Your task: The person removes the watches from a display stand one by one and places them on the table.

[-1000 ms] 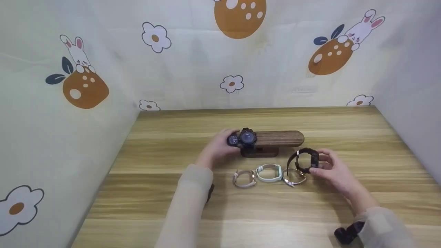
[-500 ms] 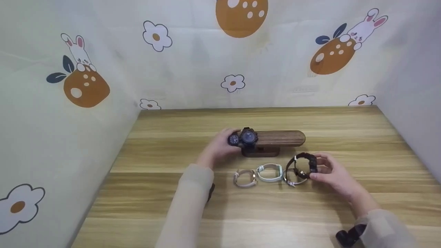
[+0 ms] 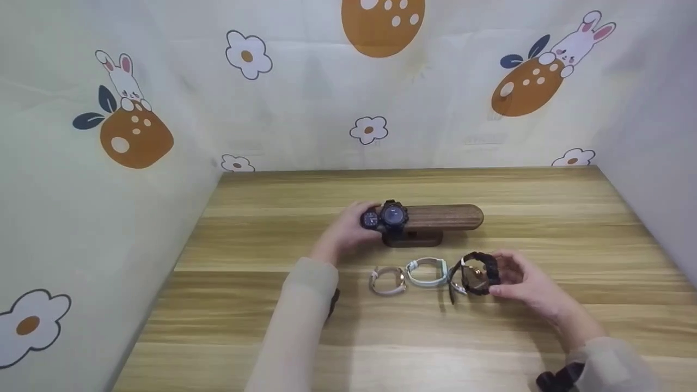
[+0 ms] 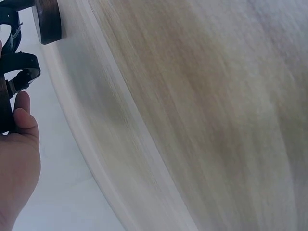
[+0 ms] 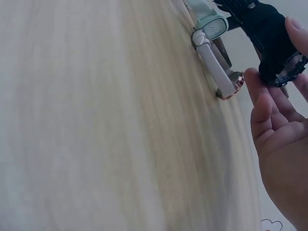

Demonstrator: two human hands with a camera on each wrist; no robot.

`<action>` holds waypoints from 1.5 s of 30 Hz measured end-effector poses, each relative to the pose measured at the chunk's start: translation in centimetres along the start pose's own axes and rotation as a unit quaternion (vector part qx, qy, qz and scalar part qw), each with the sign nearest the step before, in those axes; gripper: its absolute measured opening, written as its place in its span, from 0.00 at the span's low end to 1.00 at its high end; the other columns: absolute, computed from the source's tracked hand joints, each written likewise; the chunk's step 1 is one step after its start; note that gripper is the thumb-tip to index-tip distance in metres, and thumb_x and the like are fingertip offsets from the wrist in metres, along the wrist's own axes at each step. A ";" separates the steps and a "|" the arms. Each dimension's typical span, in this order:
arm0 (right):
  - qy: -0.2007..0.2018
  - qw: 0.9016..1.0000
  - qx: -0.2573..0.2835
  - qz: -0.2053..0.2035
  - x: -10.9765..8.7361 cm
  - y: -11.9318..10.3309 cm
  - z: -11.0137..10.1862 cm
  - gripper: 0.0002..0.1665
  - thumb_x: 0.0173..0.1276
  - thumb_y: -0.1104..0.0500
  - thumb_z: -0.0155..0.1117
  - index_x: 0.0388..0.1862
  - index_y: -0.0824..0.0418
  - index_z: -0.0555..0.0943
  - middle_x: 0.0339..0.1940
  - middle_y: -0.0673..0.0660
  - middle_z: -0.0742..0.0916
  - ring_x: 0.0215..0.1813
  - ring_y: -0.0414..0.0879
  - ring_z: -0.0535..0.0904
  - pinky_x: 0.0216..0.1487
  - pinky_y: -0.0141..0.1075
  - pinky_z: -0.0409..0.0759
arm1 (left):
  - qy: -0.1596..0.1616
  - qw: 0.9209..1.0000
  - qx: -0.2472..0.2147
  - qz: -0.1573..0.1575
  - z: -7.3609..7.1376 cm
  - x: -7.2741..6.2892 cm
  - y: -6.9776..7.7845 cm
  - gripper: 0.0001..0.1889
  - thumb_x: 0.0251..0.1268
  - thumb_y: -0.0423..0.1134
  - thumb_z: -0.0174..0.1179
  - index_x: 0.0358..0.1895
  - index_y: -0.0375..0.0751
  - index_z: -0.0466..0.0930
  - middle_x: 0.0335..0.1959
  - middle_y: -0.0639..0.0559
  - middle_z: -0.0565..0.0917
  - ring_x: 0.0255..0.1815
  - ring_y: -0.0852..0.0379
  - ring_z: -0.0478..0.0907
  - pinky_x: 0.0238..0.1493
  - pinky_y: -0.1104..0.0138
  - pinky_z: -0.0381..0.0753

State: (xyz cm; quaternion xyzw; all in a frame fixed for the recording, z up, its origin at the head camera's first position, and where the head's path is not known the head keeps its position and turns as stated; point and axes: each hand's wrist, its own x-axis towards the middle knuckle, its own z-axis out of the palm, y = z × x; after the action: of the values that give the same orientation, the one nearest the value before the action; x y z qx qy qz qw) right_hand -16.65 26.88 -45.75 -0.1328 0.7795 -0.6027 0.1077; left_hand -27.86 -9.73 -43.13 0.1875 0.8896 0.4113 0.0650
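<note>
In the head view, my left hand (image 3: 348,231) grips the left end of a dark wooden watch stand (image 3: 446,216). Two black watches, a larger one (image 3: 394,215) and a smaller one (image 3: 370,219), are strapped round the bar at that end. My right hand (image 3: 525,286) pinches a third black watch (image 3: 493,272) by its case, its strap looped and one end hanging. That watch overlaps a white-strapped watch (image 5: 214,65) with a gold-coloured case; whether they touch I cannot tell. The left wrist view catches only part of my left hand (image 4: 19,159) beside the straps.
In front of the stand, a mint-green watch (image 3: 427,273) and a pale pink-beige watch (image 3: 387,282) sit on the wood-grain table (image 3: 261,228). A printed cloth wall (image 3: 305,109) encloses the back and sides.
My right hand has lowered the black watch toward the table, bringing it in front of the white-strapped one. My left hand stays on the stand.
</note>
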 end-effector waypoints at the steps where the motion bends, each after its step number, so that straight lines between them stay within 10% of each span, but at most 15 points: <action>1: -0.001 1.000 -0.009 -0.007 -0.1 0.1 0.0 0.40 0.51 0.69 0.69 0.62 0.72 0.62 0.53 0.72 0.74 0.48 0.46 0.78 0.50 0.33 0.78 | 0.000 1.000 0.000 0.000 0.0 0.0 0.0 0.38 0.46 0.36 0.71 0.65 0.43 0.68 0.62 0.44 0.70 0.62 0.48 0.67 0.66 0.57 0.61; 45: -0.105 0.994 -0.032 -0.018 -2.4 1.7 1.4 0.38 0.50 0.68 0.71 0.59 0.68 0.64 0.47 0.70 0.78 0.43 0.52 0.78 0.44 0.36 0.79 | -0.007 0.999 -0.021 -0.049 0.1 -0.3 0.3 0.38 0.49 0.36 0.69 0.68 0.52 0.65 0.64 0.48 0.68 0.63 0.49 0.66 0.66 0.53 0.61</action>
State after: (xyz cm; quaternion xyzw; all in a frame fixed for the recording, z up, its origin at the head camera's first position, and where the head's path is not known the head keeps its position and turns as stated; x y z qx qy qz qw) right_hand -14.09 26.78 -47.72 -0.2129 0.7799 -0.5622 0.1741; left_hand -27.52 -9.62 -43.00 0.1456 0.8885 0.4247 0.0950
